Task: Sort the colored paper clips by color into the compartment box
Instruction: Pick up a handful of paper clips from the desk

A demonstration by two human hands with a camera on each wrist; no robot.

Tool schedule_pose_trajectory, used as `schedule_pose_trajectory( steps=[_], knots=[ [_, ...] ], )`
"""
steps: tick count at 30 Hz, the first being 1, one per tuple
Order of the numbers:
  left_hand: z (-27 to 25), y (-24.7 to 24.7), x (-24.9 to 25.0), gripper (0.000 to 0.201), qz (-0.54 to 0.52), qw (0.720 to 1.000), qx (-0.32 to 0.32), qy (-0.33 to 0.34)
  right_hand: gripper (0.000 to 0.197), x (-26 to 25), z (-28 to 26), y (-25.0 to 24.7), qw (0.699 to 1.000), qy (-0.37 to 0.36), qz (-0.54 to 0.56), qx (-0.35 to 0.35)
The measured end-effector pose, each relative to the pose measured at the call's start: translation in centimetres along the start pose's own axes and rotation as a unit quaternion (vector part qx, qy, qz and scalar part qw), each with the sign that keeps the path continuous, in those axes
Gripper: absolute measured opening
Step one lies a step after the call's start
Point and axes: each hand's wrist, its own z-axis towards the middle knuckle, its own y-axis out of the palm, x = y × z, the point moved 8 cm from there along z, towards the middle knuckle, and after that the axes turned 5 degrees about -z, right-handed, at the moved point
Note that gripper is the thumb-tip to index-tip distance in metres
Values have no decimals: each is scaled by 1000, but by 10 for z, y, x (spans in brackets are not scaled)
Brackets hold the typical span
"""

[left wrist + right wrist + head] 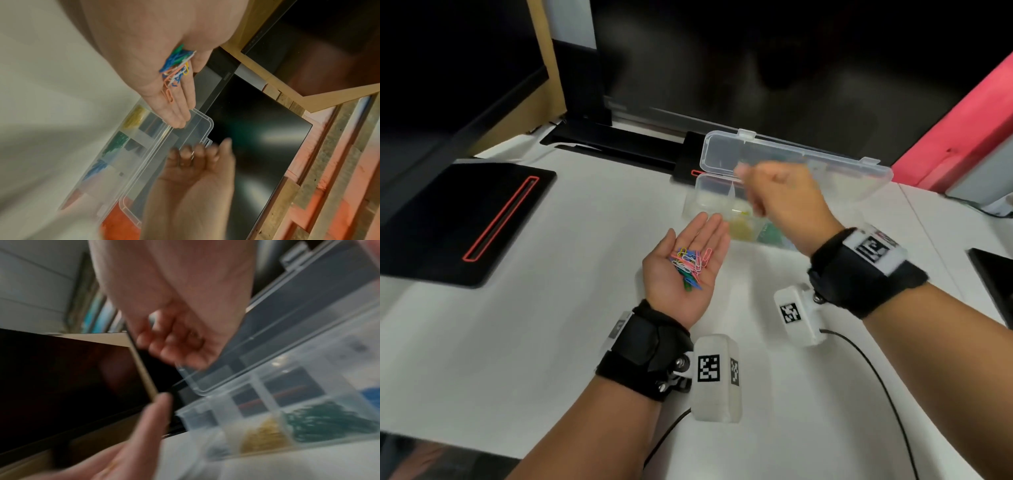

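Note:
My left hand (702,236) lies palm up over the white table with straight fingers, and a mixed pile of coloured paper clips (690,265) rests in the palm. The same clips (176,68) show in the left wrist view. Just beyond stands the clear compartment box (697,205) with its lid (808,164) open and tilted back. Its cells hold yellow clips (265,438), green clips (329,420) and blue clips (96,168). My right hand (753,192) hovers blurred over the box's left end. Its curled fingers (191,151) seem to pinch a pale clip.
A black stand base with a red outline (482,219) lies at the left. A dark monitor (756,68) rises behind the box, and a pink panel (962,137) stands at the back right. A black cable (876,377) runs across the near table.

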Motion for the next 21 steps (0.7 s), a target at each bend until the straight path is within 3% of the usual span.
schedule_pose_trajectory(
  steps=[3, 5, 9, 18, 21],
  knots=[
    [-1, -1, -3, 45, 29, 999, 15, -7, 12, -23, -49, 47, 957, -40, -148, -245],
    [-4, -2, -5, 48, 57, 998, 16, -18, 17, -28, -71, 60, 920, -77, -246, -295],
    [-12, 1, -11, 49, 52, 998, 9, -34, 26, -32, -83, 65, 910, -107, -280, -287],
    [-23, 15, -15, 49, 42, 999, -9, -25, 11, -45, -87, 48, 937, -127, -220, -239],
    [-27, 11, -19, 48, 32, 999, -7, -25, 14, -45, -92, 51, 919, -128, -261, -265]
  ],
)
